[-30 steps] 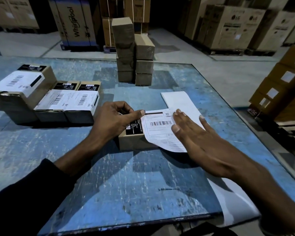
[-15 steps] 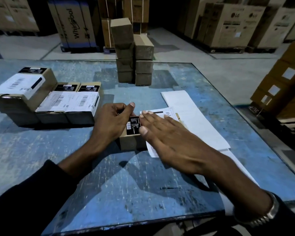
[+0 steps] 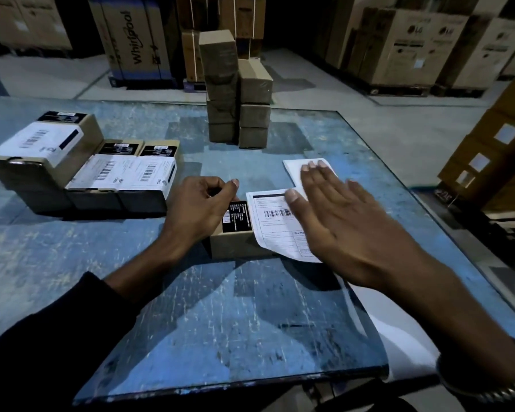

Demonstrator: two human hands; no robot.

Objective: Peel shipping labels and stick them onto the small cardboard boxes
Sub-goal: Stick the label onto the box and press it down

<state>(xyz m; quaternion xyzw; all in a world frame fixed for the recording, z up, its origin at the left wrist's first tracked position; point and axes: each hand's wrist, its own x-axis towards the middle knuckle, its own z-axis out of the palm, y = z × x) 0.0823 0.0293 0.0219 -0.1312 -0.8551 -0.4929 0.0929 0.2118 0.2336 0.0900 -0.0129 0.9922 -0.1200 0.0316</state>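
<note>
A small cardboard box [image 3: 235, 243] with a black product sticker lies at the middle of the blue table [image 3: 191, 322]. My left hand [image 3: 198, 211] grips its left end, fingers curled over the far edge. A white shipping label [image 3: 275, 224] with a barcode covers the box's right part, its lower corner hanging past the box. My right hand [image 3: 342, 224] lies flat on the label with straight fingers. A white backing sheet [image 3: 293, 171] shows behind that hand.
Three labelled boxes [image 3: 81, 171] stand at the left. Two stacks of plain brown boxes [image 3: 237, 105] rise at the table's far edge. Large appliance cartons [image 3: 414, 46] line the floor beyond, and more labelled cartons [image 3: 494, 144] stand at the right.
My right hand has slid to the right across the label, from the box's left part to its right side. My left hand has stayed on the box.
</note>
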